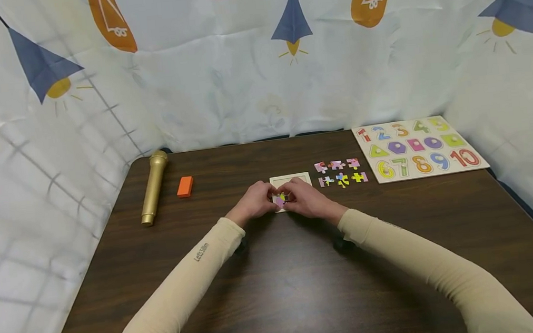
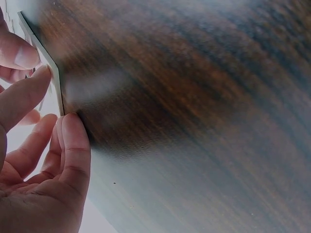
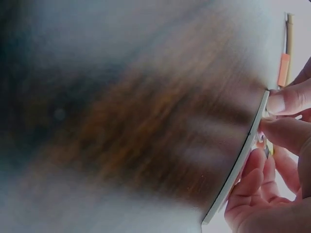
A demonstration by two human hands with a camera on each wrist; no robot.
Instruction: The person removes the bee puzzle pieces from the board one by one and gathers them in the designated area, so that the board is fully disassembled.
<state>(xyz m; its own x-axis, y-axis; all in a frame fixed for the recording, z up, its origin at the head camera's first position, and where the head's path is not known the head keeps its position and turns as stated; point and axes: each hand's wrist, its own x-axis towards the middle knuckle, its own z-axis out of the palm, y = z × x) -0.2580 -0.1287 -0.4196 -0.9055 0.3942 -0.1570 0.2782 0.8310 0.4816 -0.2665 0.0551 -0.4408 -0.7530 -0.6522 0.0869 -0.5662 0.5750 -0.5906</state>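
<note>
Both hands meet over a small pale jigsaw frame [image 1: 291,177] lying on the table. My left hand [image 1: 256,202] grips its left side; in the left wrist view its fingers [image 2: 75,141] lie along the frame's edge. My right hand [image 1: 306,199] reaches over the frame from the right, fingers bent around a small colourful jigsaw piece. Its thumb [image 3: 284,132] is at the near edge in the right wrist view. Purple and yellow jigsaw pieces [image 1: 279,201] show between the hands, in the frame's near left corner. The fingers hide part of them.
Several loose jigsaw pieces [image 1: 338,165] lie in two rows right of the frame. Farther right is a number and shape board [image 1: 415,149]. An orange block [image 1: 185,187] and a gold microphone [image 1: 155,187] lie on the left. A patterned curtain [image 1: 249,83] hangs behind the table.
</note>
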